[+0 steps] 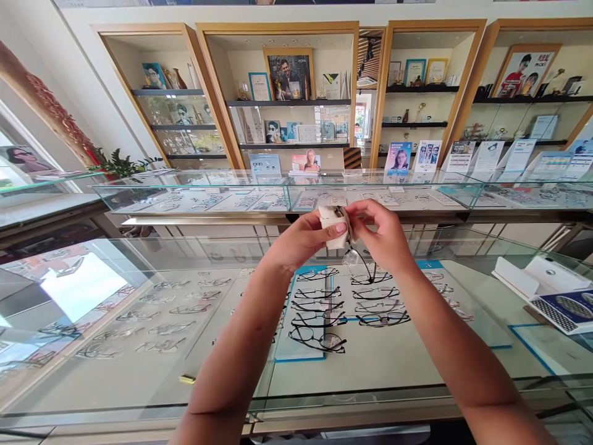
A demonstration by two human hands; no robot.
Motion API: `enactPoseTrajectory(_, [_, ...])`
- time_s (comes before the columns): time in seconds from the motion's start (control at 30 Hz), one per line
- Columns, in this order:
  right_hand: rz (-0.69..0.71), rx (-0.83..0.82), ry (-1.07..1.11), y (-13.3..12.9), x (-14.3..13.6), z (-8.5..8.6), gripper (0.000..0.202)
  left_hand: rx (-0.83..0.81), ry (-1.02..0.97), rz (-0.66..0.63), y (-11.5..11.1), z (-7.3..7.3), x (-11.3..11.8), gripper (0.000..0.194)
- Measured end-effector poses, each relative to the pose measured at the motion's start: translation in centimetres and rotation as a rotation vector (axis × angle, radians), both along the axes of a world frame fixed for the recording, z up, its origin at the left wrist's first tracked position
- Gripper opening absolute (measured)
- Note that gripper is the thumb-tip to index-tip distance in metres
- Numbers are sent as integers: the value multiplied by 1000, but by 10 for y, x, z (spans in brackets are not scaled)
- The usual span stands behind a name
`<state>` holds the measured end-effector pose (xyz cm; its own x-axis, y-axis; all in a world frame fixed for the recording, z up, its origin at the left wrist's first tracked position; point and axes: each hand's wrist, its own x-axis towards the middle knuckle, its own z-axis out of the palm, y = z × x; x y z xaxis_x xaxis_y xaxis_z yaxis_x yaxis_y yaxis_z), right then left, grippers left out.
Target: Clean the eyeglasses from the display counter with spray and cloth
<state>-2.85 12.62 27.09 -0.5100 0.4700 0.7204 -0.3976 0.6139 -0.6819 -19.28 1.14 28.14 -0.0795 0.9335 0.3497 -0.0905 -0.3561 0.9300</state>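
In front of me, above the glass counter, I hold a pair of eyeglasses (351, 258) with a dark frame. A pale cloth (328, 217) is folded around part of them. My left hand (301, 242) is closed on the cloth, its thumb pressing it against the glasses. My right hand (380, 235) pinches the glasses at the cloth's right side; its fingertips are partly hidden. One lens and a dark temple hang below the hands. Beneath them, inside the counter, several eyeglasses (319, 304) lie in rows on a white and blue display board (301, 353).
The glass counter top (222, 371) spans the foreground. A yellow object (186, 379) lies at left. At right sits an open white box (540, 275) beside a blue patterned box (567, 306). Behind runs another glass showcase (222, 201), with standing cards and wood-framed shelves (278, 26) beyond.
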Motion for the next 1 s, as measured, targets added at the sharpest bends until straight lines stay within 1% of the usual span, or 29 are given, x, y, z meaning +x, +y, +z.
enactPoseTrajectory(0.1, [-100,79,-7,-2,6,4,10,29,6,62,0,2,-1,36])
enactPoseTrajectory(0.17, [-149,106,-22,-4,10,7,15,68,-8,135,1,2,0,37])
enactPoseTrajectory(0.2, [-148,111,-46,-5,12,8,20,93,-19,172,2,2,0,37])
enactPoseTrajectory(0.27, [-90,102,-130,-6,14,10,27,133,-27,227,4,1,1,37])
enactPoseTrajectory(0.37, [50,21,-231,-5,13,9,27,165,-1,250,5,1,1,39])
enactPoseTrajectory(0.5, [229,-163,-246,1,8,5,23,162,55,212,2,2,0,40])
enactPoseTrajectory(0.63, [364,-247,-234,10,4,0,20,184,118,141,-1,5,-2,35])
enactPoseTrajectory(0.73, [436,-266,-257,14,4,-1,20,211,141,104,-2,6,-1,33])
enactPoseTrajectory(0.87, [496,-264,-269,15,6,0,24,230,172,80,-2,7,2,31])
enactPoseTrajectory(1.0, [561,-307,-251,13,6,0,29,233,205,33,-2,8,4,33])
